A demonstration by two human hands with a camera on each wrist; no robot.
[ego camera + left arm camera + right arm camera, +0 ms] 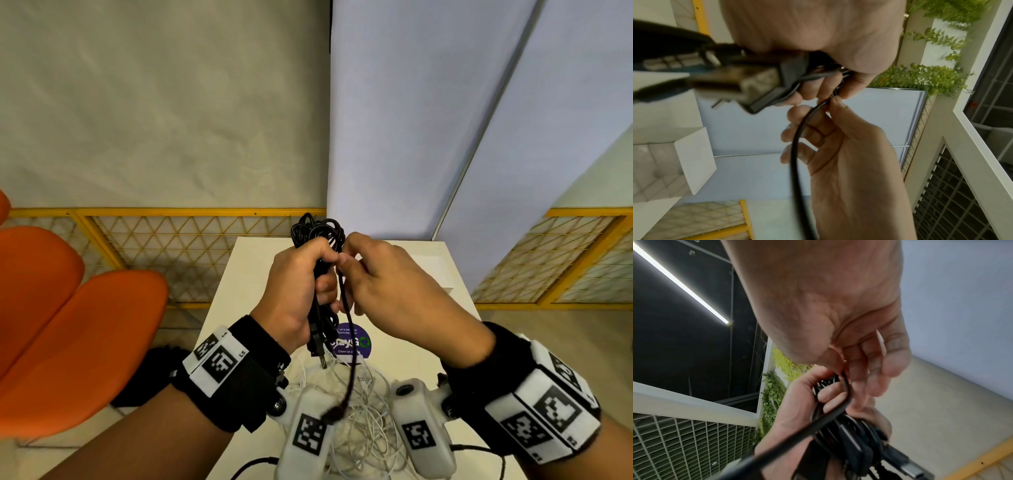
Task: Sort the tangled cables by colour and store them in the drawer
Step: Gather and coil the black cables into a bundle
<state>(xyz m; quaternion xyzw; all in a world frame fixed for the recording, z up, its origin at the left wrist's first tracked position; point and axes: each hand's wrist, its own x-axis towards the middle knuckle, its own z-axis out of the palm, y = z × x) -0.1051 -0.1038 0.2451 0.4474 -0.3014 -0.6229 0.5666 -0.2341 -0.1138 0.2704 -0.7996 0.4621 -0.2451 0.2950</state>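
Above the white table (pixel 428 346), seen from the head camera, the left hand (pixel 294 291) is closed in a fist round a bundle of black cables (pixel 317 229), loops standing out of the top and plugs hanging below. The right hand (pixel 383 284) pinches one loose black strand (pixel 346 329) between thumb and forefinger just beside the bundle, and that strand trails down toward the heap of white cables (pixel 363 404) lying on the table near the person. No drawer shows in this view, so the black lot is gathered but not yet stored, and the white ones look untouched.

From the left wrist, a metal plug (pixel 740 81) sticks out of the fist, blurred, and the strand (pixel 797 146) runs taut past the right hand's fingers (pixel 797 128).

From the right wrist, the strand (pixel 846 395) bends sharply where the fingertips (pixel 857 369) hold it against the coil (pixel 840 430) in the left hand (pixel 795 412).

To my eye the step is winding this last tail onto the bundle. It would go best with the fist kept firm so the loops don't spring apart, the strand fed in even turns with light tension, and the trailing end lifted clear of the white heap first, or it may drag a white cable along.
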